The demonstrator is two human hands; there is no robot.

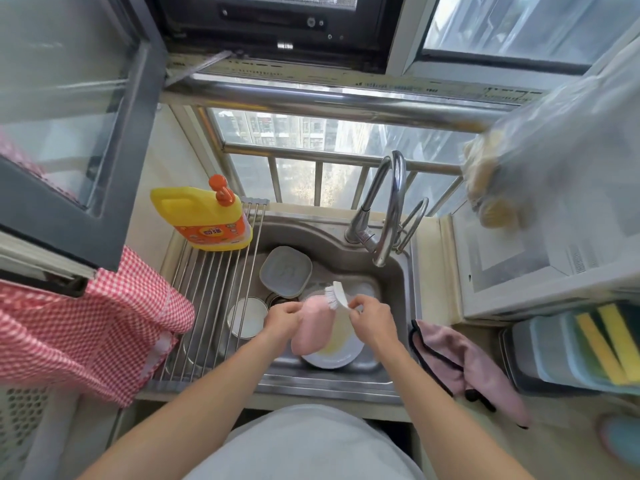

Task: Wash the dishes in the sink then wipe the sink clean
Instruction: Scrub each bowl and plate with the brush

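Down in the steel sink (398,282), both hands are working over a white plate (341,344) that is lying at the near side of the basin. The left hand (282,318) is pinching the top of a pink cloth (311,323), whose long axis is running from the far end down toward the near rim, draping over the plate's left part. The right hand (372,315) is closed round the handle of a white dish brush (337,294); the brush is pointing away and to the left, bristles facing the cloth.

A grey square dish (285,270) is sitting in the sink's far left part, and a white bowl (247,317) is resting at the left side, partly under the roll-up drying rack (214,296) that is covering the sink's left edge. A yellow detergent bottle (202,216) is standing on the rack's far end. The faucet (389,209) is arching over the far right corner. A pink towel (464,362) is lying on the bench just right of the sink, with sponges in a tray (571,351) further right.
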